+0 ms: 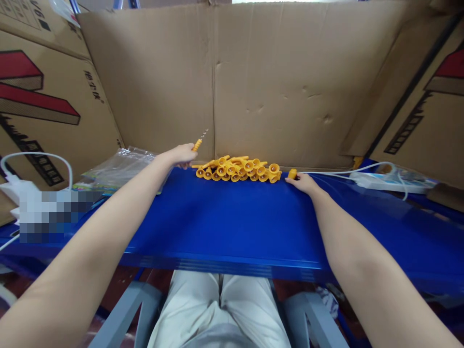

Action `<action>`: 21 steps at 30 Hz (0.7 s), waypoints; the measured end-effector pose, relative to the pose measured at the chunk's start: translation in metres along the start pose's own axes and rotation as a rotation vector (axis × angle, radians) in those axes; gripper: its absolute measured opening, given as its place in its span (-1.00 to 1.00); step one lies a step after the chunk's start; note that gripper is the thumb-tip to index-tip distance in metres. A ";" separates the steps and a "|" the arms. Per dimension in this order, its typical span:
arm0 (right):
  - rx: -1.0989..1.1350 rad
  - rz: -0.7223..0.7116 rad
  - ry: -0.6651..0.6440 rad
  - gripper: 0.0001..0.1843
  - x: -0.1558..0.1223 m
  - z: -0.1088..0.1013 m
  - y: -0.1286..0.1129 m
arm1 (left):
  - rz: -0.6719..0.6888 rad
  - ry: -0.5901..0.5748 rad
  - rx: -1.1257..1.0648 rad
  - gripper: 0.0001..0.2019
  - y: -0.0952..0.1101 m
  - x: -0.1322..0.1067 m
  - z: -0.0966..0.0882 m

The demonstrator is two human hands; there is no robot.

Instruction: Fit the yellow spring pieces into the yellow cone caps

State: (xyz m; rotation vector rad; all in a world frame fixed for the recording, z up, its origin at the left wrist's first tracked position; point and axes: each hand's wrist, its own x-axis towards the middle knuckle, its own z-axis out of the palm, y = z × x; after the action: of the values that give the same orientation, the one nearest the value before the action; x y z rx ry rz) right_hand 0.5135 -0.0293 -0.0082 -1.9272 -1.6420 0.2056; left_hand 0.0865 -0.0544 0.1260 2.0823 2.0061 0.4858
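My left hand [185,154] is closed around the ribbed yellow handle of a spiral-tipped tool [197,144], whose thin metal spiral points up and to the right. It is just above the left end of a pile of yellow plastic pieces [237,169] with funnel-shaped ends facing me; small shiny bits show inside several of them. To the right of the pile, my right hand [303,183] grips a short yellow plastic piece [292,173] between thumb and fingers, low over the blue table [232,217]. My fingers hide the rest of that piece.
A tall cardboard sheet [271,82] stands directly behind the pile. Clear plastic bags [123,166] lie at the left, near a white plug with a cable [32,193]. On the right are a white power strip [387,181] and its cords. Printed cartons [47,96] flank the table.
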 end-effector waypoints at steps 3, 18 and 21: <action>-0.088 0.037 0.008 -0.64 0.002 0.000 -0.003 | 0.033 0.025 -0.264 -0.71 0.008 -0.012 0.012; 0.054 -0.150 0.355 -0.71 -0.002 -0.008 -0.072 | 0.109 0.120 -0.233 -0.73 -0.018 -0.025 0.075; 0.133 -0.302 0.414 -0.73 -0.008 -0.012 -0.097 | 0.224 0.258 -0.044 -0.75 -0.020 -0.026 0.073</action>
State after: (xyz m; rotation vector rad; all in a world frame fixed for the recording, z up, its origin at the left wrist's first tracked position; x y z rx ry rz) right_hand 0.4353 -0.0348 0.0497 -1.4787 -1.5636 -0.1893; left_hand 0.0949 -0.0735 0.0484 2.3314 1.8751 0.8703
